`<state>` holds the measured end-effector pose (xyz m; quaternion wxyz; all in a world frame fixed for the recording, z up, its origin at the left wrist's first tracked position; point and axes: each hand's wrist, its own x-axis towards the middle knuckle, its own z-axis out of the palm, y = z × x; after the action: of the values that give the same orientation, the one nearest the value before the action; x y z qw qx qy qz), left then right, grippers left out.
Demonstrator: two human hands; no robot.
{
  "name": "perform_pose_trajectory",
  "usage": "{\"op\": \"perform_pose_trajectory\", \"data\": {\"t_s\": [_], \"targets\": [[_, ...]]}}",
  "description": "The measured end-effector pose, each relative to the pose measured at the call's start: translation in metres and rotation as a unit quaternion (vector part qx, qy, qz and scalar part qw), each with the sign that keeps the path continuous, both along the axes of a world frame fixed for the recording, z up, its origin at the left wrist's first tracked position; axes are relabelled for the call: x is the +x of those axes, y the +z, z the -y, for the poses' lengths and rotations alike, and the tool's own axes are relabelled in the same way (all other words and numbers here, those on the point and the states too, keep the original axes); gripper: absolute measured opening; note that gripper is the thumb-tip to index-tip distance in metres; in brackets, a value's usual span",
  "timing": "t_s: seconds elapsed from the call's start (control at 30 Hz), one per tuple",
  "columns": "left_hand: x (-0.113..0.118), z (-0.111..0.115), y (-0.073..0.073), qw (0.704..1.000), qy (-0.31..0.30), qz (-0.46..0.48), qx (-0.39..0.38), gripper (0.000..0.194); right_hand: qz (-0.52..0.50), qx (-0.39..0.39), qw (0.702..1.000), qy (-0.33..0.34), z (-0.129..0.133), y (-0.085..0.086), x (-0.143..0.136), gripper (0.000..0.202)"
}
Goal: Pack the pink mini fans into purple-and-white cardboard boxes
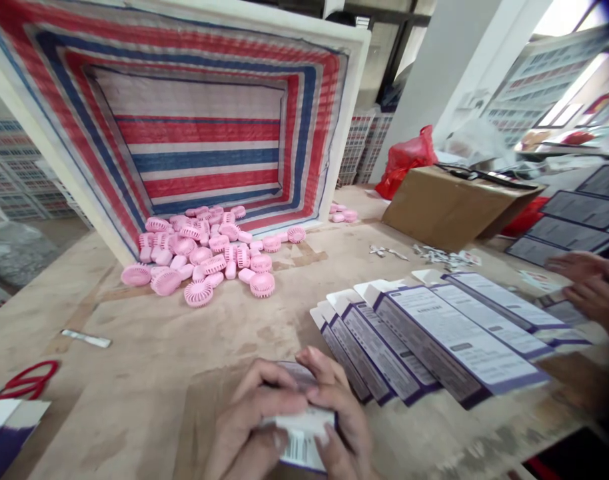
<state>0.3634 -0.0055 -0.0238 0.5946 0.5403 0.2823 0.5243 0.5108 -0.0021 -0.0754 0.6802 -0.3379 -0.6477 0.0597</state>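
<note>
Both of my hands grip a small white and purple carton (pixel 302 437) at the table's front edge, its barcode panel facing me. My left hand (pixel 259 420) closes on its left side, fingers bent over the top. On the right side, my right hand (pixel 337 407) wraps round it with the thumb low on the panel. My fingers hide much of the carton. Just right of my hands, a row of white and purple cartons (pixel 454 327) lies overlapping, several with end flaps open. Beyond my hands lies a heap of pink handheld fans (pixel 199 253).
A big box lined with striped red, white and blue sheeting (pixel 209 160) lies on its side behind the fans. At left are red-handled scissors (pixel 32 380) and a small cutter (pixel 87 338). A brown cardboard box (pixel 449 207) stands back right. Another person's hands (pixel 592 287) work at far right.
</note>
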Motion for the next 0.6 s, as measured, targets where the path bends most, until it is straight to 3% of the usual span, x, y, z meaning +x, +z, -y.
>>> {"op": "perform_pose_trajectory", "data": {"t_s": [0.1, 0.33, 0.47, 0.6], "targets": [[-0.001, -0.006, -0.005, 0.999, -0.023, 0.012, 0.032, 0.021, 0.028, 0.009, 1.0, -0.01, 0.001, 0.001, 0.002, 0.024], [-0.003, -0.002, -0.013, 0.994, 0.056, -0.083, 0.037, 0.009, 0.027, -0.006, 0.999, -0.031, 0.005, -0.01, -0.011, 0.032], [-0.006, 0.005, -0.019, 0.993, 0.087, 0.0, -0.08, 0.025, 0.017, -0.012, 0.999, -0.035, 0.008, -0.018, -0.02, 0.034], [-0.013, 0.008, -0.042, 0.949, 0.126, 0.096, -0.273, 0.043, 0.047, -0.019, 0.999, -0.018, 0.011, -0.038, -0.021, 0.041]]}}
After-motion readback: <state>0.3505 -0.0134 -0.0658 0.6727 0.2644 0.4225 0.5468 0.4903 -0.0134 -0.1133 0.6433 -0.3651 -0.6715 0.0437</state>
